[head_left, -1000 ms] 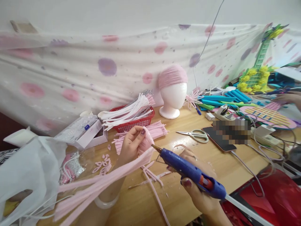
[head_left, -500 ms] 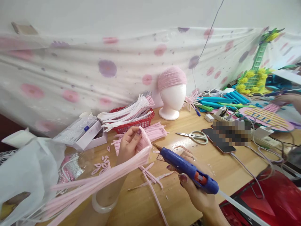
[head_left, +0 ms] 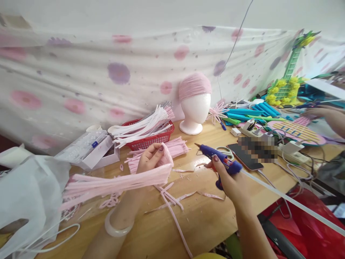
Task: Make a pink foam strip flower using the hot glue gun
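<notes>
My left hand is closed on one end of a long bundle of pink pipe cleaners, which stretches out to the left over the wooden table. My right hand grips a blue glue gun, its nozzle pointing up and left, away from the bundle. A white glue stick trails from the gun's back end to the lower right. Loose pink strips lie on the table between my hands.
A red basket of white and pink pipe cleaners, a white foam head with a pink cap, scissors, a phone, cables and power strips crowd the back. White bag at left. Another person's hand at far right.
My right hand has swung the glue gun up and to the right, away from the bundle's end. The bundle in my left hand has levelled out toward the left.
</notes>
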A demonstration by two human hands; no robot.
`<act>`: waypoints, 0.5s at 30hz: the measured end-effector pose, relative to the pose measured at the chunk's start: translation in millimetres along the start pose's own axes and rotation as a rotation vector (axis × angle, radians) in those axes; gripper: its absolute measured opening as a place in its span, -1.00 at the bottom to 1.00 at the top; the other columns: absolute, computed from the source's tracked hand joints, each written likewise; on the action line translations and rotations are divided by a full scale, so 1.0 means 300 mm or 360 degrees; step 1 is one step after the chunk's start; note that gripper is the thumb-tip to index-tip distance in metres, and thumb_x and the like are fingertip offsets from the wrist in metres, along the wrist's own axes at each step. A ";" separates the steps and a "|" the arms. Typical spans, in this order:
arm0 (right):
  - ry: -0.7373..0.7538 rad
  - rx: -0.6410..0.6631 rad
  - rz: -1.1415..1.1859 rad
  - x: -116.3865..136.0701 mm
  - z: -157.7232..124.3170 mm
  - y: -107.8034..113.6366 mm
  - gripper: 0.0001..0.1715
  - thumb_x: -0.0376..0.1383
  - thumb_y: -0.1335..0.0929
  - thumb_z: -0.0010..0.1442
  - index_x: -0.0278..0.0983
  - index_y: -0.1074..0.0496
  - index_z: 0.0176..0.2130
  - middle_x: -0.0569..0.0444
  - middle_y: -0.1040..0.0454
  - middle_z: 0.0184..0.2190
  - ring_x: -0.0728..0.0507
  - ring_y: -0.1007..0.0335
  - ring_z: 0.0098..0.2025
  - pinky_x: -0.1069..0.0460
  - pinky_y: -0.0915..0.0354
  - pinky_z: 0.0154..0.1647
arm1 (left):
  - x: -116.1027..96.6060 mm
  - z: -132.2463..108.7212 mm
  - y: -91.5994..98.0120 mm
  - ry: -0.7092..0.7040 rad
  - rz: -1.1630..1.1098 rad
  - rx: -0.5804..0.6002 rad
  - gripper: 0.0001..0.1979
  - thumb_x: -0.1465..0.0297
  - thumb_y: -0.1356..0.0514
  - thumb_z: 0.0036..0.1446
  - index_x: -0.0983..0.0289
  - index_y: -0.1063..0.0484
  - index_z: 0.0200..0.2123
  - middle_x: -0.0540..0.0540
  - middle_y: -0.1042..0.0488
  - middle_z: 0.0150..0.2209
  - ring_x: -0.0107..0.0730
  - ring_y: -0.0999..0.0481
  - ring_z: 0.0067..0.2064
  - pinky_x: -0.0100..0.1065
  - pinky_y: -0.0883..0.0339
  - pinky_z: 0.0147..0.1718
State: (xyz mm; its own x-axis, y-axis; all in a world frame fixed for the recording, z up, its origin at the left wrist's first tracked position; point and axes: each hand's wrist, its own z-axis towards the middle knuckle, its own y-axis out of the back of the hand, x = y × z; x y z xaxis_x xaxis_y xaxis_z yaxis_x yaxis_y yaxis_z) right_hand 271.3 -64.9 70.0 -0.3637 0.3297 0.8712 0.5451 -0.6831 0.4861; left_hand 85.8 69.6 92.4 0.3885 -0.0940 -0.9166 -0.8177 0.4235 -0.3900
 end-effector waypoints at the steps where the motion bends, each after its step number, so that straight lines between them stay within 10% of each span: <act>1: -0.0052 -0.0040 -0.0183 -0.018 0.038 0.008 -0.27 0.28 -0.24 0.13 -0.25 -0.60 -0.37 -0.03 -0.48 -0.55 -0.19 -0.38 -0.53 -0.01 -0.25 -0.53 | 0.002 0.001 0.004 -0.0005 -0.0007 -0.0014 -0.58 0.08 -0.46 -0.17 0.27 -0.46 -0.43 -0.10 -0.36 -0.60 -0.61 -0.23 -0.63 -0.53 -0.10 -0.67; 8: -0.0128 0.0114 -0.0621 -0.209 0.161 0.013 -0.24 0.23 -0.20 0.20 -0.30 -0.62 -0.20 -0.21 -0.61 -0.39 -0.48 -0.55 -0.24 -0.15 -0.33 -0.30 | -0.025 0.006 0.040 -0.0160 0.0077 -0.0160 -0.63 0.11 -0.46 -0.15 0.24 -0.50 -0.41 -0.08 -0.40 -0.58 -0.59 -0.24 -0.62 -0.52 -0.09 -0.68; 15: 0.0022 0.0123 -0.0556 -0.240 0.113 0.007 -0.44 0.09 -0.23 0.26 -0.18 -0.55 -0.02 -0.03 -0.63 -0.10 -0.31 -0.55 -0.07 -0.03 -0.35 -0.16 | -0.114 -0.005 0.054 -0.0431 0.0191 -0.0375 -0.65 0.20 -0.51 -0.24 0.26 -0.51 -0.46 -0.11 -0.41 -0.57 -0.59 -0.27 -0.55 -0.55 -0.15 -0.59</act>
State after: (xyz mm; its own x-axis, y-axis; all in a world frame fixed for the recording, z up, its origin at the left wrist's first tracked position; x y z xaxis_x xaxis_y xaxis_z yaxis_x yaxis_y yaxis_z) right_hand 324.3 -67.9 10.7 -0.5479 0.5255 0.6509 0.4417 -0.4791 0.7586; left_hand 58.7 78.4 117.3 0.3563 0.1988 -0.9130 -0.9274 0.1948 -0.3195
